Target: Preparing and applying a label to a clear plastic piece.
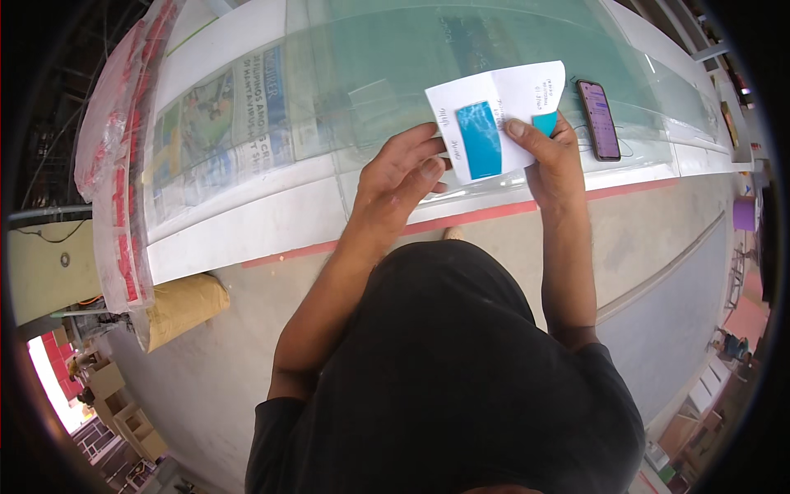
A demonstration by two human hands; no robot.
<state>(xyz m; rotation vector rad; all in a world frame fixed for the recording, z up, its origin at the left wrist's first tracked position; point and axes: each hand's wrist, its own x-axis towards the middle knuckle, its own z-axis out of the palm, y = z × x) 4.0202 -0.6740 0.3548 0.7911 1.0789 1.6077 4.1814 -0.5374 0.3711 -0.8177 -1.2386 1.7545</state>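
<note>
Pinching the white sheet [514,92] near its right edge, thumb on top, the right hand [559,163] holds it over the worktop [206,245]. On the sheet's left half lies the blue strip [479,142], long axis roughly following the sheet's left edge, between both hands. Beside that edge, the left hand [397,177] is half-open; contact is unclear.

Paper [512,97], one o'clock: handwritten lines in several directions. Newspaper [222,132], ten o'clock: printed capitals. Phone [600,121], two o'clock: screen text, too small.

Matt white paper [513,89] — smooth, glossy blue swatch [480,140] — matt black cloth shirt [461,370].
</note>
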